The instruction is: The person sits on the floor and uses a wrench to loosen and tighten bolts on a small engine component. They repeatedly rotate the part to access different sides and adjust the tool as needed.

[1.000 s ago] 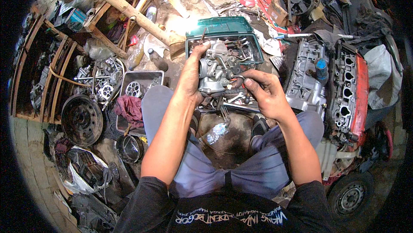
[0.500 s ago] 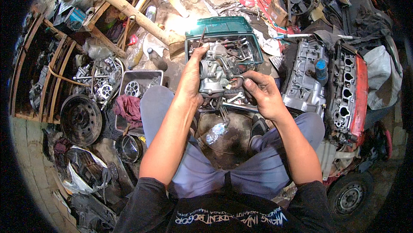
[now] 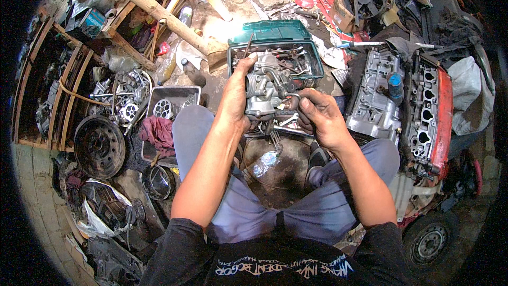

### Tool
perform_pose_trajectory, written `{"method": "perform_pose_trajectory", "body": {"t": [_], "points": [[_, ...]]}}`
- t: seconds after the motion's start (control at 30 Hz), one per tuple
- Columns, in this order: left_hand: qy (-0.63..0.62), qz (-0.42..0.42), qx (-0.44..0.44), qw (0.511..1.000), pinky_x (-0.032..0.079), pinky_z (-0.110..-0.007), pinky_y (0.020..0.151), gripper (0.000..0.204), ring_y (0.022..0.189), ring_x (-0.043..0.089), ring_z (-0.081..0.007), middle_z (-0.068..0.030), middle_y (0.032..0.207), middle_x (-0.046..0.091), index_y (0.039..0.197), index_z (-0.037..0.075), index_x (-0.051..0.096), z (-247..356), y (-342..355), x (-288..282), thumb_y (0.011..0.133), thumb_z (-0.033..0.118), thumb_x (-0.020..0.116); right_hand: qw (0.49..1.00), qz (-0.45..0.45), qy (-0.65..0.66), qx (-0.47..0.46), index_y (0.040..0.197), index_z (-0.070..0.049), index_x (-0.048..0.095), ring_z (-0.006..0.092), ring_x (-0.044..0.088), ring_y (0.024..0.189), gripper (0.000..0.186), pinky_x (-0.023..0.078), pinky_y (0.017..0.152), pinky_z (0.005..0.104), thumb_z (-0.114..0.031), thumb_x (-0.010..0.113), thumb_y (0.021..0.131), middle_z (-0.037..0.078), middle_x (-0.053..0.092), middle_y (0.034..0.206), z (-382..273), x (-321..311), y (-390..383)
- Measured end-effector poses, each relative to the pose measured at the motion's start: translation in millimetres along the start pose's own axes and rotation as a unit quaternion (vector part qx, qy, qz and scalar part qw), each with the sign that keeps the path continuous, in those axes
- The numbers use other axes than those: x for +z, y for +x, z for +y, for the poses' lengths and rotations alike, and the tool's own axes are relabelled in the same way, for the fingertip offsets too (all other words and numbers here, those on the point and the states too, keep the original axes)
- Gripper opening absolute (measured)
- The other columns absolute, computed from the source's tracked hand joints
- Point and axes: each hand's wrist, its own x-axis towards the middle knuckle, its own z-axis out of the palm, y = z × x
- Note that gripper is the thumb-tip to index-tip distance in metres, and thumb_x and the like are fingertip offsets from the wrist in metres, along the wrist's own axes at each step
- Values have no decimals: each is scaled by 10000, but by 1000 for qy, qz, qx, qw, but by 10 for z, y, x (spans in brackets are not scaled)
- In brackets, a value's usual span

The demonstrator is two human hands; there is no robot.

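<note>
up over the floor between two bent knees in grey-blue trousers [image 3: 344, 196], that's where the chunky silver-grey metal carburetor-like part [image 3: 264, 88] is, held clear of the ground. left hand [image 3: 237, 95] has it gripped along its left side, thumb up near the top, and the rest of those fingers are mostly hidden underneath so i can't tell exactly how they wrap. right hand [image 3: 324, 119] is at the other side with fingers curled, thumb and forefinger pinched close together right by the part, but whatever's between them is too small to make out. just past it sits an open green plastic toolbox [image 3: 275, 33] full of metal tools. over to the right there's a silver metal engine cover [image 3: 370, 109] with a round blue cap [image 3: 395, 86] on it, next to a long grey cylinder head [image 3: 422, 106] with a row of dark ports. left side's got a grey rectangular tray [image 3: 177, 89] with a crumpled maroon cloth [image 3: 159, 137] draped in it, plus a dark round steel wheel [image 3: 99, 148] nearby.
</note>
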Motion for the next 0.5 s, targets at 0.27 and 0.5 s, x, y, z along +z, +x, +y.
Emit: {"method": "perform_pose_trajectory", "body": {"t": [0.27,0.5], "points": [[1,8,30,1000,595,-317,618,464,711,687,-176,-96,914,691,1162,33,608,17,-47,104,929,432,582,983,4,161,88,1217,-26,587,53,354,521,321,276,451,229,-280,575,1020,-56,413,650,-1,73,-35],[-79,-14,57,995,599,-357,720,396,790,701,-205,-96,973,706,1134,52,630,67,-25,176,953,396,556,976,48,199,73,1193,-59,603,58,384,528,295,321,470,240,-290,579,1013,-51,428,637,71,169,29]]}}
